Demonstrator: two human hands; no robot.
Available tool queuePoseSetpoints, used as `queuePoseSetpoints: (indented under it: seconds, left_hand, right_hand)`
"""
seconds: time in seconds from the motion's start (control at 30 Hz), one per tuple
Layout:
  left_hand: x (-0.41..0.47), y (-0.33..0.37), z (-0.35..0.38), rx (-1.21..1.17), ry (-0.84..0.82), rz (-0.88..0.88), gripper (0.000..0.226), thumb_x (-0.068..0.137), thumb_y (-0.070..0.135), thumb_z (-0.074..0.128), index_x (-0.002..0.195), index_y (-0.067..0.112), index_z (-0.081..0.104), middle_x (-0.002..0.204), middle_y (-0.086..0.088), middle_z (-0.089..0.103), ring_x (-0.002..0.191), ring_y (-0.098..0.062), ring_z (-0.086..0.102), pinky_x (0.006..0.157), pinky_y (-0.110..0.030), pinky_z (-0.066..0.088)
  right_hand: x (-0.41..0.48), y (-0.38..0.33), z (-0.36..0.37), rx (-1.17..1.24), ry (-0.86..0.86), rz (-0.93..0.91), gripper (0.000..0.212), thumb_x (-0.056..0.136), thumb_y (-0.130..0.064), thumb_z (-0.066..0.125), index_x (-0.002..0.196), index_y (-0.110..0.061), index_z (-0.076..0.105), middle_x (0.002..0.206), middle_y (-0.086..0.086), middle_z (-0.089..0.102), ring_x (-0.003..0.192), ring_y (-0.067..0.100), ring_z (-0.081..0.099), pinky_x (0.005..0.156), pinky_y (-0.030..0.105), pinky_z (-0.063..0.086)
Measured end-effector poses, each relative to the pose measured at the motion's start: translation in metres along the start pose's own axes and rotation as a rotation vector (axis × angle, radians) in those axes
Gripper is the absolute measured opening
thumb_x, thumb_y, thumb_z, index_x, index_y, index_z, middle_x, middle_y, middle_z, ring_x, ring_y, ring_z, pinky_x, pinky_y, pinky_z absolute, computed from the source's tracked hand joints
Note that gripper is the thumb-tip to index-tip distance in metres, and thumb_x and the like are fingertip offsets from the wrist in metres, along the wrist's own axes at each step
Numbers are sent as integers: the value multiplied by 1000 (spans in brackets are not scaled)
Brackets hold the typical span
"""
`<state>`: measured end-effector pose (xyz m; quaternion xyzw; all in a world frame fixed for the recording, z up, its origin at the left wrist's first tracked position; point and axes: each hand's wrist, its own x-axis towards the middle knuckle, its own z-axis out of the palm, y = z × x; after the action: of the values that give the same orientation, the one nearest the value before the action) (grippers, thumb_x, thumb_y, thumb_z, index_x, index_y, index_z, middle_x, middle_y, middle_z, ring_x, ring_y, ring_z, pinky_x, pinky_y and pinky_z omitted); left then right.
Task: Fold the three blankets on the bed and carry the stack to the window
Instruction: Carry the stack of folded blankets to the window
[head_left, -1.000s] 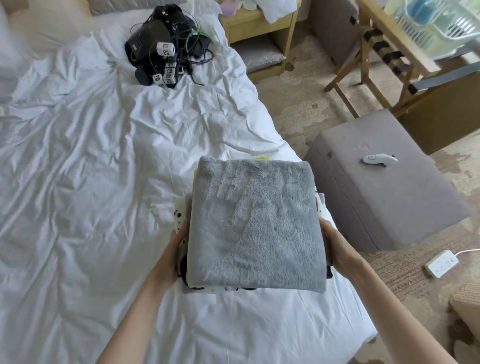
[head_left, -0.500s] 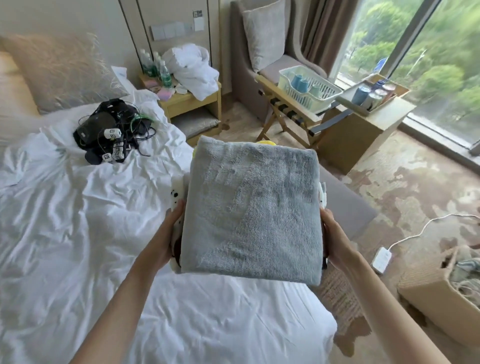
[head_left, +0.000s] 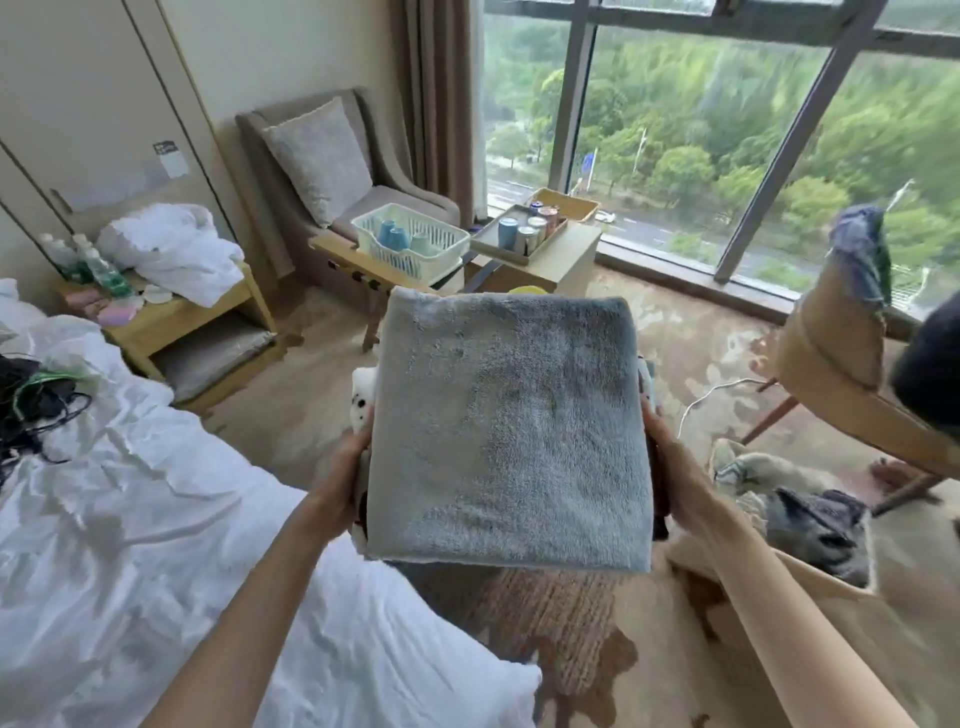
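At the far left the bed (head_left: 156, 545) lies under a rumpled white sheet, with a tangle of black gear and cables (head_left: 31, 410) near its edge. Behind it a wooden bedside table (head_left: 208, 306) carries bottles (head_left: 88, 262) and a heap of white cloth (head_left: 171, 249). The person's left hand (head_left: 345, 473) is clamped on the left side of a stack of folded blankets (head_left: 509, 447), fingers tucked under it and out of sight. The stack is held up in the air, in front of the person, past the corner of the bed and above the carpet, its top layer a gray fleece blanket; a white one with black spots (head_left: 362, 400) peeks out at the left edge, and a sliver of yellow (head_left: 530, 289) shows at the far edge. Beyond the stack stand a gray armchair (head_left: 332, 176) with a cushion, a white basket (head_left: 410, 241) holding blue cups, and a low cabinet (head_left: 561, 260) with a tray of cans. The right hand (head_left: 675, 467) grips the right side of the stack in the same way. The big window (head_left: 701, 130) fills the wall ahead and to the right, trees outside. At the right stand a tan chair (head_left: 831, 353) with a cloth draped on its back and a basket of laundry (head_left: 815, 525) on the floor.
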<state>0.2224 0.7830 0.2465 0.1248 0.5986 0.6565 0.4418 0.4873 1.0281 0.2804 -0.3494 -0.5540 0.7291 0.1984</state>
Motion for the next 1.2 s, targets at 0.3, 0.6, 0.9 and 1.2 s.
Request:
queuePoseSetpoints:
  seconds: [0.3, 0.6, 0.9, 1.2]
  left_hand:
    - [103, 1, 187, 32, -46, -59, 35, 101, 43, 45, 120, 14, 45, 89, -8, 50, 71, -22, 53, 76, -49, 52]
    - [214, 49, 264, 139, -157, -21, 53, 104, 37, 38, 79, 3, 70, 69, -22, 49, 58, -13, 66, 53, -22, 53]
    - [415, 144, 305, 121, -182, 22, 43, 104, 37, 36, 97, 16, 73, 96, -13, 75, 79, -13, 72, 65, -26, 55]
    - [605, 270, 372, 127, -278, 104, 36, 104, 36, 40, 93, 17, 68, 83, -1, 73, 71, -11, 69, 61, -23, 54]
  right_hand:
    - [56, -63, -174, -34, 173, -25, 84, 72, -75, 59, 136, -26, 35, 119, 1, 59, 97, 12, 63, 71, 28, 50]
    - [172, -109, -252, 6, 175, 36, 92, 67, -78, 64, 137, -24, 41, 130, 11, 58, 114, 29, 61, 101, 51, 48]
    - [374, -190, -272, 46, 197, -27, 68, 90, -59, 53, 141, -16, 40, 131, 18, 59, 117, 34, 59, 98, 47, 49]
    - [544, -303, -303, 84, 184, -123, 59, 93, -54, 50, 133, -11, 53, 121, 16, 67, 99, 23, 69, 75, 32, 54]
